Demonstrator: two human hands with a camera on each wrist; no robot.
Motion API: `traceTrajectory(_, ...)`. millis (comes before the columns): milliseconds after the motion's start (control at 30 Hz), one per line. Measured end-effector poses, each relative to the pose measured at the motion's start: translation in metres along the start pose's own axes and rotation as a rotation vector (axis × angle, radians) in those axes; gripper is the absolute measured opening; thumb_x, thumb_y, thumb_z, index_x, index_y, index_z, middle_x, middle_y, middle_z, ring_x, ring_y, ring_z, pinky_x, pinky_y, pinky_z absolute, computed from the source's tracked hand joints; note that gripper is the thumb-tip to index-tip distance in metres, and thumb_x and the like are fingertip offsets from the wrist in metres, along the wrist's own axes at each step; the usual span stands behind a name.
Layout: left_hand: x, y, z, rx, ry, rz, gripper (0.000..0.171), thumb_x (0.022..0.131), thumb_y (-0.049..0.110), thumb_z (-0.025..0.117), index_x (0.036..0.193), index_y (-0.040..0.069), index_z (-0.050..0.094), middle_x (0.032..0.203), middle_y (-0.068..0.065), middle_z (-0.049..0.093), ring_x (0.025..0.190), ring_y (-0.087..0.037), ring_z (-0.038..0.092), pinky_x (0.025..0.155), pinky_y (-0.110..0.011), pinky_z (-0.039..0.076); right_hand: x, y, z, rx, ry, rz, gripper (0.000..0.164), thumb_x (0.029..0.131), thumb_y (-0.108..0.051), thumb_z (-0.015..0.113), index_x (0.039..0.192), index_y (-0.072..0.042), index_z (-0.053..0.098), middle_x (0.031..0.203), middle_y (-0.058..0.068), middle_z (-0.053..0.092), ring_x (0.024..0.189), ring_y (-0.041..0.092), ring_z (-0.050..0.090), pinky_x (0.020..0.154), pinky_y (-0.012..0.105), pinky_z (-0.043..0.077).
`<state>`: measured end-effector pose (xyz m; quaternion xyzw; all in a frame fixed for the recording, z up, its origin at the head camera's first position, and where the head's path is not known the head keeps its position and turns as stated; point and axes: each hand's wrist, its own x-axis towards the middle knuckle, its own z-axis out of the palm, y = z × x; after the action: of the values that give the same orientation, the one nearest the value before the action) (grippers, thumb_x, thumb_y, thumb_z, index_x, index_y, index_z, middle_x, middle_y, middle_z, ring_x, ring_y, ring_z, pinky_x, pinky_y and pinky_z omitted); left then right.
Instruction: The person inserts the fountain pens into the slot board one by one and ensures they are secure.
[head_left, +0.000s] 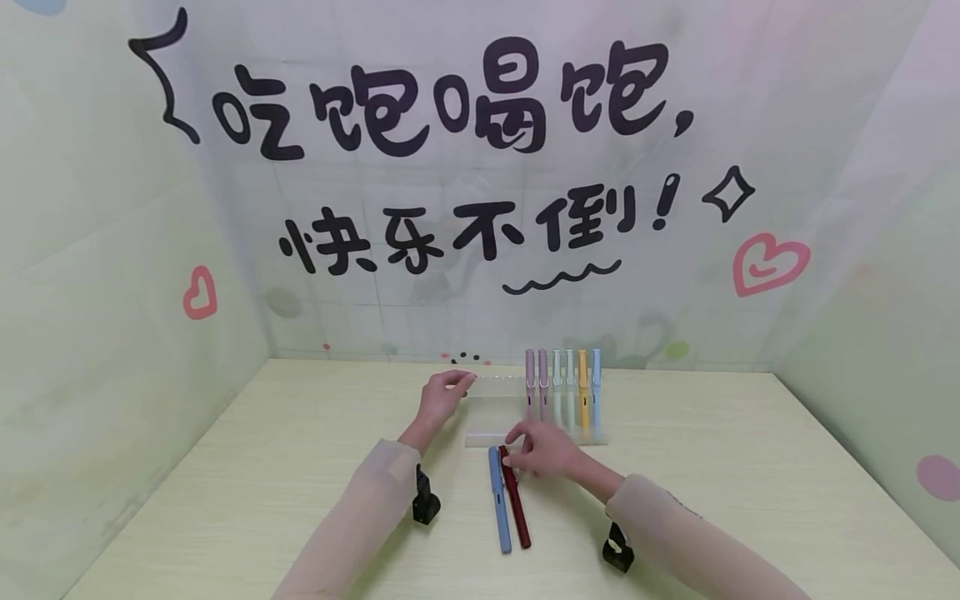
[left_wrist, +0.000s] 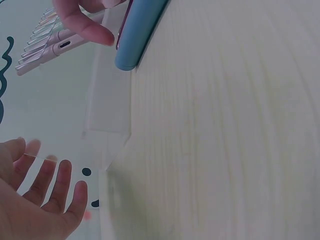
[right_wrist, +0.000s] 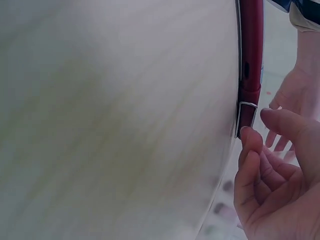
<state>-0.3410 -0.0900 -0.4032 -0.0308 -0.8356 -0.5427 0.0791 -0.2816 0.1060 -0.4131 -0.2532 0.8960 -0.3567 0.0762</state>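
A clear pen display stand (head_left: 495, 438) stands toward the back of the table, with several pens upright in its right part. The left hand (head_left: 445, 398) holds the stand's upper left corner; its fingers (left_wrist: 62, 182) show through the clear panel. In front of the stand a blue pen (head_left: 499, 508) and a dark red pen (head_left: 519, 508) lie side by side, caps toward it. The right hand (head_left: 551, 452) is at the red pen's cap (right_wrist: 246, 114), thumb on one side and index fingertip right at its end, the other fingers loosely curled.
Purple pens (head_left: 530, 371), mint green pens (head_left: 557, 371), a yellow pen (head_left: 582, 375) and a light blue pen (head_left: 596, 371) stand in the rack. A printed backdrop (head_left: 480, 325) rises behind the pale wooden table (head_left: 300, 500). Black wrist cameras (head_left: 425, 500) hang below both sleeves.
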Motion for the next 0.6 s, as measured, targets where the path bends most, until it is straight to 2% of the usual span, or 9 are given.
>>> traceTrajectory(233,0.0011,-0.0002,0.0006,0.0,0.001,0.005,0.029,0.091,0.023,0.057,0.106,0.0,0.065,0.097,-0.011,0.063,0.083,-0.023,0.06,0.064,-0.029,0.048,-0.0022,0.0005,0.0024,-0.016,-0.038,0.045,0.028,0.082,-0.016,0.068,0.104,-0.003,0.06,0.062,-0.003,0.058,0.05,0.011,0.053,0.047,0.026,0.045)
traceTrajectory(433,0.002,-0.0005,0.0007,0.006,0.005,-0.002,0.029,0.091,0.024,0.057,0.106,0.0,0.066,0.097,-0.011,0.064,0.083,-0.023,0.061,0.065,-0.029,0.049,-0.0029,-0.0011,0.002,-0.054,-0.055,0.044,0.03,0.08,-0.014,0.069,0.105,-0.001,0.06,0.06,-0.004,0.057,0.048,0.009,0.052,0.045,0.024,0.043)
traceTrajectory(600,0.0019,0.0002,0.0005,0.014,0.009,0.002,0.03,0.091,0.024,0.057,0.105,0.0,0.066,0.097,-0.012,0.064,0.084,-0.024,0.061,0.066,-0.03,0.049,-0.0026,-0.0012,0.0031,-0.063,-0.069,0.026,0.025,0.079,-0.012,0.068,0.101,-0.002,0.061,0.059,-0.004,0.057,0.047,0.008,0.051,0.044,0.024,0.043)
